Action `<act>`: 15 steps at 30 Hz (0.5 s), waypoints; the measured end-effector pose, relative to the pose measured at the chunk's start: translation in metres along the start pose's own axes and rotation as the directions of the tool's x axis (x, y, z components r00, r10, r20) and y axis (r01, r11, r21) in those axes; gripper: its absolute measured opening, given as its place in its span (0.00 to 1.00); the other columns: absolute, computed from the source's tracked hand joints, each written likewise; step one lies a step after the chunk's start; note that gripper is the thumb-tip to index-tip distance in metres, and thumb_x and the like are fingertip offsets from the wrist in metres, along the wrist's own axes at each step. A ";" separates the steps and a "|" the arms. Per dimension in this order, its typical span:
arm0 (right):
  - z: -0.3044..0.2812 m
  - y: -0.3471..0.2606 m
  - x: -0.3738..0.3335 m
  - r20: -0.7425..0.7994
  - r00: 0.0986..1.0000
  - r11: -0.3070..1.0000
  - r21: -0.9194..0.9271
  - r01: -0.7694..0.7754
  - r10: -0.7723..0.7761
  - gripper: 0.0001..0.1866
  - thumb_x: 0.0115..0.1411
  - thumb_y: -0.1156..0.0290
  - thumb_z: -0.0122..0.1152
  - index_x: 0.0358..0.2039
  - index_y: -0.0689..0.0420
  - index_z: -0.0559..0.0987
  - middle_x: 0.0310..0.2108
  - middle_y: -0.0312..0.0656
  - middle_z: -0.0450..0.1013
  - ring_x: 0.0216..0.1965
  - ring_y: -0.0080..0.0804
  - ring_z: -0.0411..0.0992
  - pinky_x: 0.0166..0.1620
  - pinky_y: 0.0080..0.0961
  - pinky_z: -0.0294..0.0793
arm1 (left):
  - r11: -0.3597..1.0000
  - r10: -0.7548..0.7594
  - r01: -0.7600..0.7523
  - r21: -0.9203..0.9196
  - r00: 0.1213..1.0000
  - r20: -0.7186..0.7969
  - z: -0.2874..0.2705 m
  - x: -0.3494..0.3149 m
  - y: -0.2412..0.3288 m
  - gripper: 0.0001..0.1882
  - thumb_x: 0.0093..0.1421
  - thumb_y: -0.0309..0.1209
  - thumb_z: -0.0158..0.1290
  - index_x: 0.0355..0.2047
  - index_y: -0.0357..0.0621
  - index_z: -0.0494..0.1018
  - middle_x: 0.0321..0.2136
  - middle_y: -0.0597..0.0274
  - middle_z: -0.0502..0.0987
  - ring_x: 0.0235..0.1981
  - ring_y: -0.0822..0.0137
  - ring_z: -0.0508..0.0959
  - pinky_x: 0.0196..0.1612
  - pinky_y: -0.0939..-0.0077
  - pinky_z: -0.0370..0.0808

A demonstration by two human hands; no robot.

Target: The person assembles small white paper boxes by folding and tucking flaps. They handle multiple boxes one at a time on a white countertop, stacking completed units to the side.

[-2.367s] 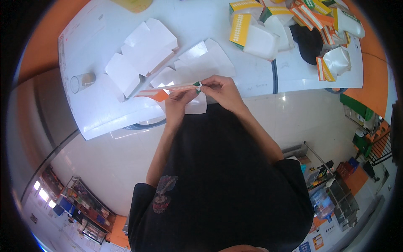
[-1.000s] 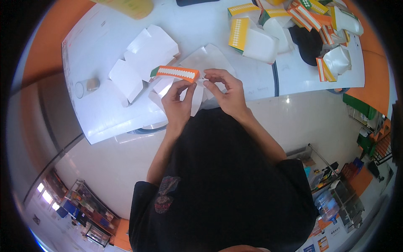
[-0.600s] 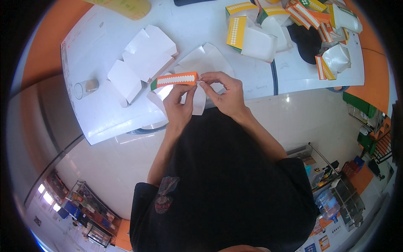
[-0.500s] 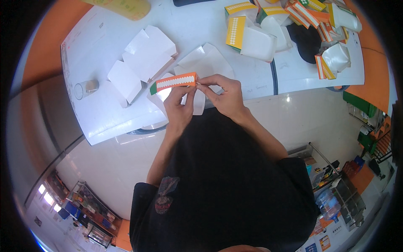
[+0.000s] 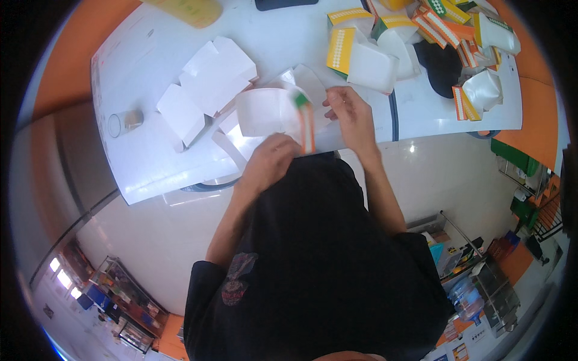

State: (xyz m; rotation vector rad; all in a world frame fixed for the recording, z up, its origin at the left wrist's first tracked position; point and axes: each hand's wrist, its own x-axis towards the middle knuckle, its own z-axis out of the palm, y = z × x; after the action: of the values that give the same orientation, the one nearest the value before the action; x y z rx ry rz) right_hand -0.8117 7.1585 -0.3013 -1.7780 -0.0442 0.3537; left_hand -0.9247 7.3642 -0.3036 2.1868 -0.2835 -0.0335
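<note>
My left hand point(image 5: 274, 159) is closed on the lower edge of a small paper food carton point(image 5: 265, 113) by the table's near edge. The carton's white inside faces up, and its orange side with a green end is smeared by motion. To the right, my right hand point(image 5: 352, 114) is raised off the carton, its fingers loosely bent and apart, with nothing seen in them. Under and behind the carton lie white card blanks, partly covered. Left of it, an unfolded white carton blank point(image 5: 217, 75) lies on the white table point(image 5: 150, 171).
A heap of folded yellow, orange and green cartons point(image 5: 373, 66) stands at the right, around a black cloth-like item point(image 5: 439, 69). At left sits a clear glass point(image 5: 125, 123). A yellow container point(image 5: 186, 9) and a dark flat object point(image 5: 286, 5) are at the far edge.
The carton has turned, so its orange side now stands on the right and its white inside shows. My right hand has let go and moved right; my left hand moved slightly right and down.
</note>
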 end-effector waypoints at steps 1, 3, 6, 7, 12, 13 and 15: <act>-0.005 0.000 0.006 0.045 0.999 1.000 0.003 0.007 -0.007 0.17 0.69 0.63 0.62 0.45 0.66 0.84 0.33 0.46 0.81 0.33 0.29 0.78 0.38 0.25 0.77 | 0.992 0.113 -0.119 0.028 0.982 0.152 -0.002 -0.003 -0.004 0.11 0.51 0.18 0.62 0.35 0.42 0.77 0.38 0.59 0.78 0.45 0.56 0.79 0.48 0.61 0.77; -0.014 -0.002 0.008 0.199 0.977 0.995 -0.076 -0.062 0.076 0.18 0.68 0.62 0.63 0.46 0.67 0.83 0.32 0.46 0.80 0.30 0.29 0.78 0.34 0.25 0.78 | 0.980 0.136 -0.173 0.101 0.944 0.300 -0.003 -0.007 -0.007 0.10 0.50 0.20 0.61 0.34 0.43 0.77 0.39 0.60 0.78 0.46 0.56 0.78 0.51 0.58 0.75; -0.025 -0.008 0.011 0.404 0.875 0.952 -0.250 -0.175 0.267 0.16 0.70 0.65 0.61 0.46 0.67 0.83 0.33 0.42 0.79 0.29 0.25 0.77 0.29 0.24 0.78 | 0.959 0.061 -0.182 0.219 0.883 0.465 -0.010 -0.003 -0.010 0.12 0.52 0.22 0.62 0.38 0.44 0.79 0.44 0.62 0.80 0.51 0.56 0.77 0.56 0.56 0.74; -0.026 -0.011 0.010 0.413 0.870 0.954 -0.240 -0.180 0.268 0.16 0.70 0.65 0.61 0.46 0.67 0.83 0.33 0.43 0.79 0.28 0.25 0.76 0.28 0.24 0.78 | 0.946 -0.016 -0.159 0.284 0.850 0.526 -0.014 -0.001 -0.009 0.14 0.52 0.22 0.63 0.41 0.44 0.81 0.46 0.63 0.80 0.53 0.55 0.77 0.57 0.56 0.73; -0.014 -0.012 -0.003 0.248 0.962 0.966 -0.255 -0.052 0.117 0.14 0.69 0.69 0.61 0.47 0.67 0.82 0.35 0.48 0.81 0.28 0.30 0.79 0.29 0.27 0.79 | 1.000 -0.025 0.023 0.017 0.994 0.108 -0.016 0.007 0.017 0.15 0.62 0.27 0.62 0.49 0.43 0.81 0.50 0.59 0.81 0.55 0.59 0.78 0.57 0.61 0.74; -0.008 -0.009 -0.008 0.206 0.974 0.964 -0.265 -0.037 0.094 0.14 0.68 0.70 0.61 0.47 0.67 0.82 0.36 0.51 0.82 0.28 0.34 0.80 0.30 0.29 0.79 | 0.989 -0.100 0.104 -0.104 0.994 0.041 -0.011 0.009 0.022 0.15 0.63 0.28 0.62 0.50 0.42 0.82 0.50 0.57 0.81 0.55 0.59 0.79 0.56 0.63 0.75; 0.002 -0.002 -0.015 0.162 0.986 0.966 -0.259 0.004 0.040 0.14 0.68 0.71 0.61 0.48 0.66 0.82 0.36 0.54 0.82 0.29 0.39 0.82 0.33 0.31 0.79 | 0.924 -0.311 0.320 -0.209 0.947 0.076 -0.002 0.016 0.021 0.14 0.63 0.29 0.63 0.48 0.40 0.82 0.46 0.54 0.83 0.48 0.60 0.83 0.51 0.67 0.78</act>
State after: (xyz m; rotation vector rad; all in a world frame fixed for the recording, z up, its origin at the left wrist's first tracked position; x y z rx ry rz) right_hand -0.8260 7.1580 -0.2971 -2.0036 -0.2004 0.5283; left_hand -0.9126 7.3502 -0.2838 1.9919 0.0523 -0.2779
